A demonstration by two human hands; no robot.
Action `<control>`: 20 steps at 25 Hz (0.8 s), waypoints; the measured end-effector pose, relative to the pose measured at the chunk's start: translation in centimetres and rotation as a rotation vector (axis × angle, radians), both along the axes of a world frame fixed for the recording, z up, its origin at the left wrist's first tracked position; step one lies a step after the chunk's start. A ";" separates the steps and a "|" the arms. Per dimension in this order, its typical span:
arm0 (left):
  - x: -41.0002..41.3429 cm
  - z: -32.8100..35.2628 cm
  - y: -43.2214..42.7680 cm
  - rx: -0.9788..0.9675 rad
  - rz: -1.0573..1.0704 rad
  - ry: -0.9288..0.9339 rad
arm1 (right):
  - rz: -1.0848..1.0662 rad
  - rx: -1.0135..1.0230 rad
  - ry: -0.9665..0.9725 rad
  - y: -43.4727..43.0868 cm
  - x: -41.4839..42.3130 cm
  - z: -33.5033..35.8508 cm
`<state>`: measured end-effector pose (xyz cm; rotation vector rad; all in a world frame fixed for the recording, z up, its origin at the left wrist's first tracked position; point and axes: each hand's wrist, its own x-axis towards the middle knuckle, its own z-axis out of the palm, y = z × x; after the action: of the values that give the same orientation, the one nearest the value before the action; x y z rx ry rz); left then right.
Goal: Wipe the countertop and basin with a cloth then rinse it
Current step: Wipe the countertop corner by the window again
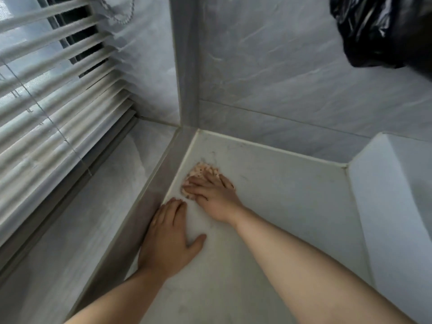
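A small pink speckled cloth lies bunched on the white countertop, close to its far left corner. My right hand presses down on the cloth with the fingers spread over it, so most of the cloth is hidden. My left hand rests flat on the countertop just beside the raised grey ledge, palm down, fingers together, thumb out, holding nothing. Dark specks and hairs mark the counter beyond the cloth. No basin shows clearly.
White window blinds hang at the left above a grey marble sill. Grey marble walls close the corner behind. A black plastic bag hangs at the top right. A white raised fixture borders the counter's right side.
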<state>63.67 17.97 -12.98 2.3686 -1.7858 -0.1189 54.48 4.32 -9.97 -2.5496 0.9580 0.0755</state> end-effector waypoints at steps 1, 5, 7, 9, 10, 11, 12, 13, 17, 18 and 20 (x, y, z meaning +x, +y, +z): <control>0.1 0.0 0.0 -0.002 -0.003 -0.003 | -0.045 -0.025 0.009 0.3 -1.6 -0.3; 0.1 0.0 -0.1 0.007 -0.020 -0.027 | -0.448 -0.188 0.085 0.2 -12.8 -2.2; 0.1 -0.1 -0.1 0.015 -0.025 -0.050 | -0.742 -0.184 0.121 0.6 -18.9 -1.9; -0.2 -0.2 0.1 0.024 -0.016 -0.068 | -0.967 -0.110 0.152 1.4 -21.6 -1.1; -0.3 -0.2 0.2 0.012 -0.006 -0.066 | -1.044 -0.082 0.155 1.9 -21.3 -0.8; -0.4 -0.3 0.2 0.006 0.007 -0.060 | -1.095 -0.065 0.147 2.2 -20.0 -0.7; -0.5 -0.3 0.4 0.014 0.020 -0.051 | -1.093 -0.042 0.133 2.7 -17.9 -0.7; -0.5 -0.4 0.7 0.031 0.024 -0.038 | -1.018 -0.043 0.119 3.4 -15.3 -1.1; -0.4 0.0 3.5 0.057 0.006 -0.039 | -0.433 -0.071 0.032 9.5 -5.9 -1.6; -0.4 0.1 4.4 0.047 0.009 -0.034 | -0.327 -0.059 0.018 10.3 -5.5 -1.5; -0.2 0.0 5.5 0.047 -0.001 -0.029 | -0.247 -0.113 -0.010 9.8 -7.6 -1.5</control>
<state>63.44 23.44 -12.96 2.4138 -1.8166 -0.1291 46.85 14.15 -11.51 -2.5065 1.2977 -0.0648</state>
